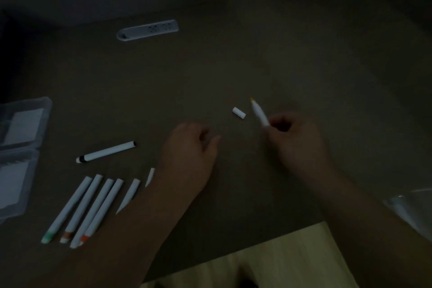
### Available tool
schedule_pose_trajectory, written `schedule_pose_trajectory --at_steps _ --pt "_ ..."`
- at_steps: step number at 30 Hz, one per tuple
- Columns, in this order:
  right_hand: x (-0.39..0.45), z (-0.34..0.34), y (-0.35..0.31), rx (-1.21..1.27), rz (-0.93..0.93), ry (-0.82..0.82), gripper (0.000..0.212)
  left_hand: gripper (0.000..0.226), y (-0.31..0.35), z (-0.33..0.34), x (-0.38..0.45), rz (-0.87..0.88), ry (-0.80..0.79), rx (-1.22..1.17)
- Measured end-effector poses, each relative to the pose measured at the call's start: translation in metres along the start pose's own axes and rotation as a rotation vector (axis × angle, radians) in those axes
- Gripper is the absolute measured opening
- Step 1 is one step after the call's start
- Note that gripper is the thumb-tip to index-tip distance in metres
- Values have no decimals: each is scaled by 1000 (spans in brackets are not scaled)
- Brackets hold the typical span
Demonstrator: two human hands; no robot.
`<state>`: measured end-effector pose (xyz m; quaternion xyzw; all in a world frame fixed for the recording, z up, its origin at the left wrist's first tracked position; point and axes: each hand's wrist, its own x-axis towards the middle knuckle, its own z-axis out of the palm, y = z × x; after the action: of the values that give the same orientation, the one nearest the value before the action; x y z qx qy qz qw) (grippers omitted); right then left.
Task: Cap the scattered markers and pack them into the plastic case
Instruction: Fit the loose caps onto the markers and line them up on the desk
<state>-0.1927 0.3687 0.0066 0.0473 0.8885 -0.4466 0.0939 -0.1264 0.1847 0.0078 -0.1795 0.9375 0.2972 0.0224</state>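
My right hand (297,138) grips an uncapped white marker (259,112) with a yellow tip that points up and left. A small white cap (239,112) lies on the table just left of that tip. My left hand (189,154) hovers over the table with loosely curled fingers and holds nothing. Several capped white markers (88,208) lie side by side at the lower left, partly hidden by my left forearm. A black-banded marker (106,151) lies apart above them. The open clear plastic case (21,147) sits at the left edge.
A white power strip (147,29) is set into the brown table (257,54) at the back. A clear plastic thing (413,210) shows at the right edge. The table's front edge runs along the bottom, with pale floor below it.
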Motion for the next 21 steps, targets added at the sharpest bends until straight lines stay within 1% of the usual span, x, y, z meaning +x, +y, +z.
schedule_pose_trajectory --at_steps 4,5,8,11,14,15,17,18,19,21 --pt "-21 31 -20 173 -48 -105 4 13 19 4 7 -95 -97 -593" --pt "-23 35 -23 205 -46 -129 4 14 20 6 11 -122 -115 -698" --pt "-27 42 -30 281 -23 -174 6 14 17 9 15 -233 -136 -879" --pt "-26 45 -33 273 -37 -204 7 13 8 8 18 -341 -148 -1073" --pt "-9 45 -26 102 -41 -111 7 10 -2 0 19 -419 -111 -1136" --pt "1 45 -22 18 -58 -65 12 9 -6 -2 19 -436 -98 -1141" --pt "21 49 -11 -156 -141 37 20 9 -13 -4 18 -465 -93 -1150" --pt "30 52 -7 -249 -196 63 24 9 -17 -5 18 -482 -94 -1152" --pt "37 56 -4 -325 -239 63 27 9 -20 -5 17 -497 -98 -1150" --pt "49 62 -2 -396 -271 54 32 9 -25 -5 16 -512 -108 -1141"
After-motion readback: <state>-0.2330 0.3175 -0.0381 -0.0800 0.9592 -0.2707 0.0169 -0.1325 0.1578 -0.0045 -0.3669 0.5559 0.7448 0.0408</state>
